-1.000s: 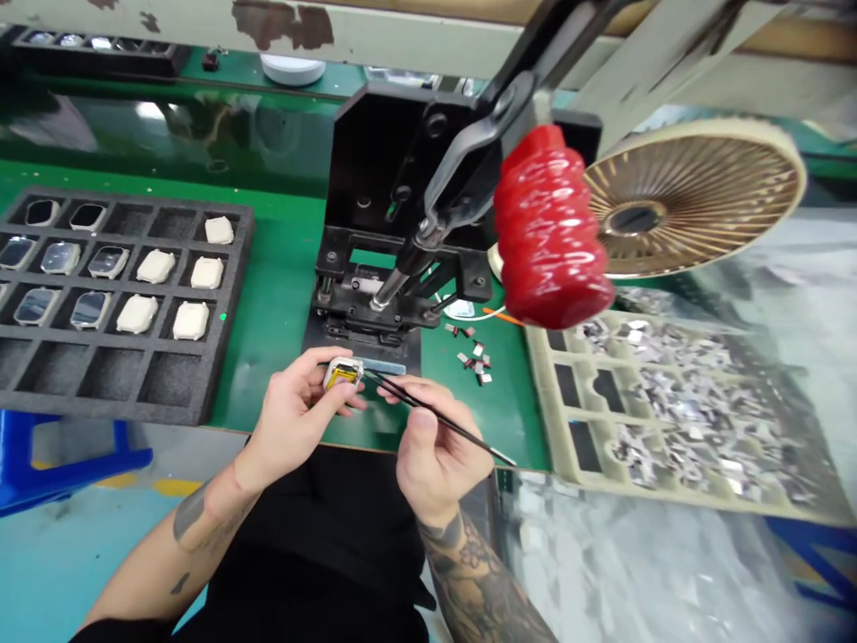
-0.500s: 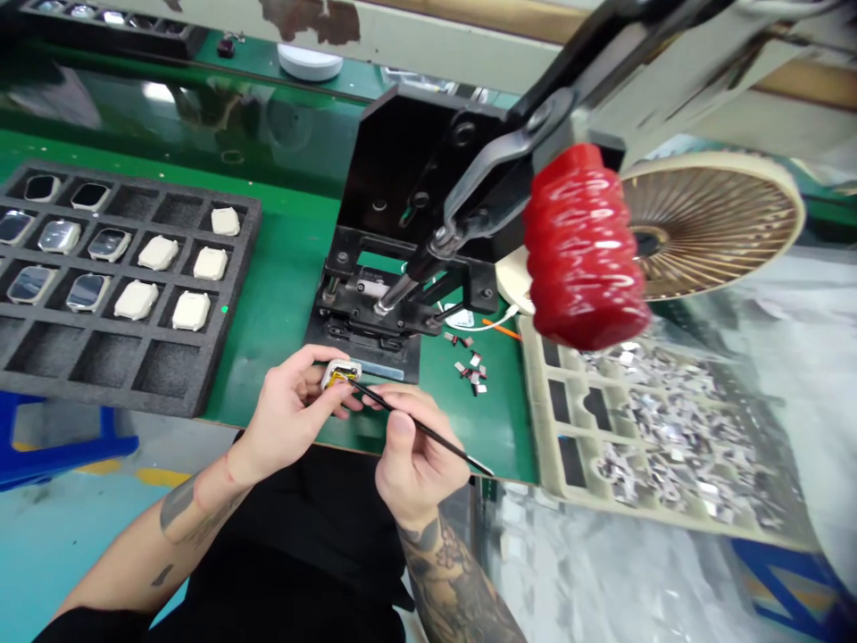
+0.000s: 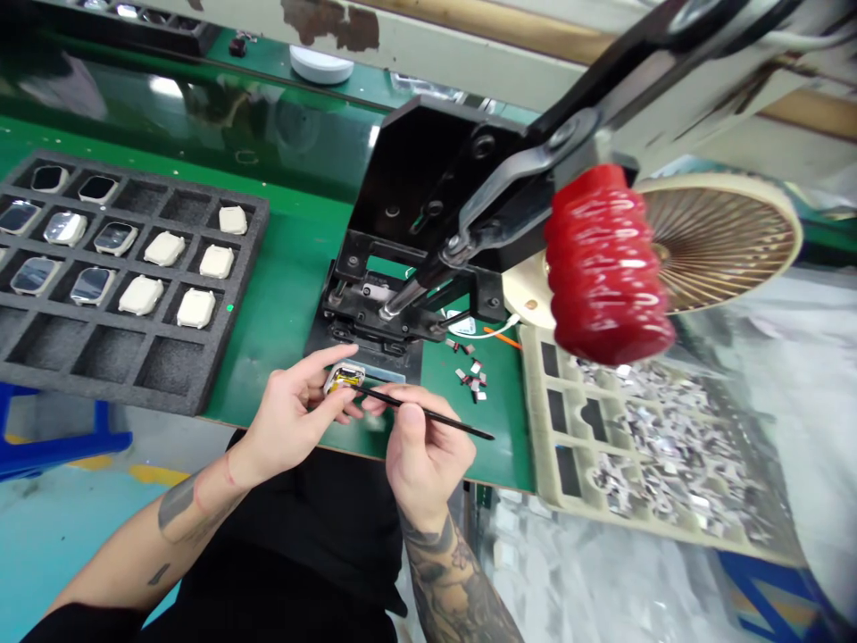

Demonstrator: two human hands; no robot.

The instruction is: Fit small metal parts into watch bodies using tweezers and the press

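Observation:
My left hand (image 3: 287, 415) holds a small white watch case (image 3: 346, 376) between thumb and fingers, its open side showing yellow and dark parts inside. In my right hand (image 3: 428, 446) is a thin black stick-like tool (image 3: 435, 416), pinched between thumb and fingers, with its tip at the edge of the case. The tool's exact kind cannot be made out. Both hands are over the front edge of the green table, just before a black hand press (image 3: 381, 313) with a red ribbed handle (image 3: 608, 268).
On the left lies a grey foam tray (image 3: 258, 259) with watch cases in several pockets. Small dark-and-silver pieces (image 3: 473, 379) are scattered right of the press. Further right are a beige tray (image 3: 545, 446) heaped with silvery parts and a fan (image 3: 723, 241).
The black tool has swung to a flatter angle, its rear end rising with my right hand. My left index finger has stretched out further above the case. The camera view has shifted slightly.

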